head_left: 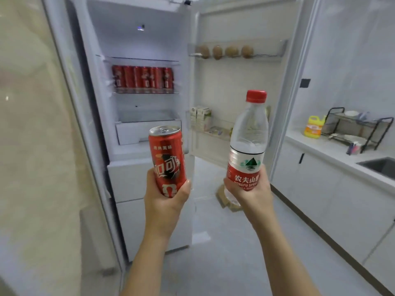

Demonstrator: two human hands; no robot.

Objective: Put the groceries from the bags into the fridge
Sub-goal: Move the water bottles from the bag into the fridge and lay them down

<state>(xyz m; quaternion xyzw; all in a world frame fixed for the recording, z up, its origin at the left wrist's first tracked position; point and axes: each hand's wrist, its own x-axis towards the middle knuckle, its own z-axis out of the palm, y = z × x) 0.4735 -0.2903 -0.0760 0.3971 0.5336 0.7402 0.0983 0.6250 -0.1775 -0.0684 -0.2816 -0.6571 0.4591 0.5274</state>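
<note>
Left grip [165,197]: clasps red can [166,154].
Right grip [249,191]: clasps water bottle [249,133].
Tip: stand can upright beside can row [142,80] in fridge [136,39].

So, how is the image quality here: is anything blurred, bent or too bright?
Head view: the wide lens bows the fridge edges; the held can and water bottle read sharp; the shelf cans look soft; the beige surface at left is blurred, with pale glare.
</note>
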